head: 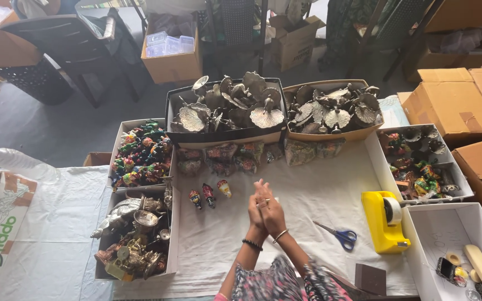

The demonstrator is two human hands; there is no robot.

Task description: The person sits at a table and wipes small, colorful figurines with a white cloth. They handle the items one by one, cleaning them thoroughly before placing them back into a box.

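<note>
My left hand [256,207] and my right hand [273,213] are pressed palm to palm over the white cloth [308,195], fingers straight and pointing away from me. Nothing shows between them. A black bead bracelet sits on the left wrist and a silver bangle on the right. Three small painted figurines [209,195] lie on the cloth just left of the hands. Blue-handled scissors [338,234] lie to their right, and beyond those stands a yellow tape dispenser [383,223].
Two trays of silver leaf-shaped metal pieces [227,108] [333,108] stand at the back, with wrapped packets [224,156] in front. Boxes of colourful figurines [140,153] and metal ware [135,234] are left. Open boxes [419,161] [458,251] are right. A plastic bottle [12,159] lies far left.
</note>
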